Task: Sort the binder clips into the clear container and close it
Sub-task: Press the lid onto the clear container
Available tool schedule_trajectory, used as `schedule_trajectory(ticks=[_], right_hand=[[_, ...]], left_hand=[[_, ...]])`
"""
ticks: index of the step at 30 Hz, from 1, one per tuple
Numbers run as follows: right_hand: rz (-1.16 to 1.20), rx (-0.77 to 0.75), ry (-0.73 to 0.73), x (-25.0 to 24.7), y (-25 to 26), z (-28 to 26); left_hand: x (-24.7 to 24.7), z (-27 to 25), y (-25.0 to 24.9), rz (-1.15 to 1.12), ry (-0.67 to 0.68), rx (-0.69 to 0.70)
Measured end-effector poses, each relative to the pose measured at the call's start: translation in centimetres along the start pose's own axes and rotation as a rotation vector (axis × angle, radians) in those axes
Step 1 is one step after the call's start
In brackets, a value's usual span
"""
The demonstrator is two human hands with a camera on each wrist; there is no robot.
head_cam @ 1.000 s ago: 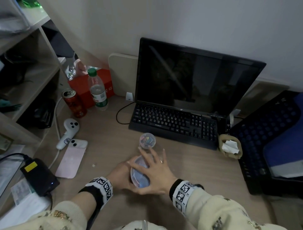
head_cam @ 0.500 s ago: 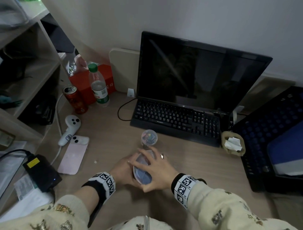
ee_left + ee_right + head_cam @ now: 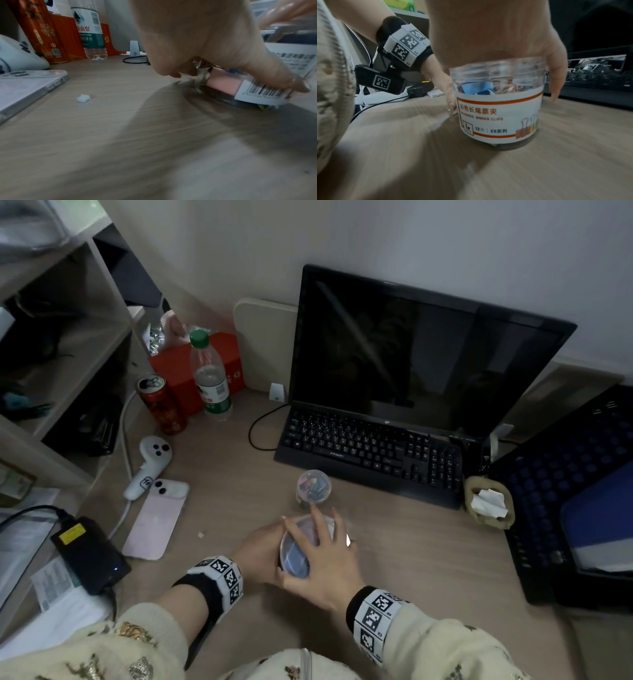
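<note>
A clear round container [image 3: 294, 558] with a white label stands on the wooden desk, near the front middle. Blue and copper-coloured binder clips [image 3: 479, 88] show through its wall above the label [image 3: 500, 115]. My left hand [image 3: 260, 553] grips its left side, thumb on the barcode label [image 3: 262, 92]. My right hand [image 3: 325, 559] lies over the clear lid [image 3: 496, 69], with the fingers spread and curled down round its rim. The lid's top is hidden under the palm.
A smaller clear tub of coloured clips [image 3: 313, 487] stands just behind the container, in front of the black keyboard [image 3: 370, 450]. To the left lie a pink phone [image 3: 154, 522], a white controller [image 3: 150, 463] and a black charger [image 3: 90, 553]. A black crate [image 3: 565, 491] is at right.
My right hand's fingers have come down from a wide spread to wrap closer round the lid. The left hand and the container stay in place.
</note>
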State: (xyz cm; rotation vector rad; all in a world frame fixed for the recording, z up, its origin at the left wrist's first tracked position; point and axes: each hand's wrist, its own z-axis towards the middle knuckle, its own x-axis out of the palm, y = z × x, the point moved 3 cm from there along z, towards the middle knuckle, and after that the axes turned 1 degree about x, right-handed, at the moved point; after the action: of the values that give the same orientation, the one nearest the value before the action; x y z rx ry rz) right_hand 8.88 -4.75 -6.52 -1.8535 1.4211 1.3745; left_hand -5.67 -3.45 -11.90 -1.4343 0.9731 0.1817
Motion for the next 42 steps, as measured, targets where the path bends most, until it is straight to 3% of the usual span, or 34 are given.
schedule_trajectory(ticks=[6, 10, 21, 34, 38, 42], right_hand=[[-0.033, -0.21, 0.091, -1.8, -1.9, -0.1], [-0.11, -0.259, 0.024, -1.9, -2.5, 0.0], [-0.1, -0.209, -0.085, -1.0, -1.6, -0.7], [-0.093, -0.058, -0.077, -0.8, -1.2, -0.9], [-0.038, -0.057, -0.028, -1.5, -1.7, -1.1], [0.048, 0.006, -0.047, -2.0, -4.1, -2.4]], left_hand=[[0.6, 0.0, 0.5, -0.129, 0.028, -0.024], [0.7, 0.0, 0.2, -0.16, 0.006, -0.013], [1.1, -0.4, 1.1, -0.13, 0.026, -0.081], [0.4, -0.7, 0.5, -0.128, 0.097, -0.184], [0.1, -0.4, -0.3, -0.009, 0.153, -0.173], [-0.6, -0.8, -1.1, -0.035, 0.116, -0.151]])
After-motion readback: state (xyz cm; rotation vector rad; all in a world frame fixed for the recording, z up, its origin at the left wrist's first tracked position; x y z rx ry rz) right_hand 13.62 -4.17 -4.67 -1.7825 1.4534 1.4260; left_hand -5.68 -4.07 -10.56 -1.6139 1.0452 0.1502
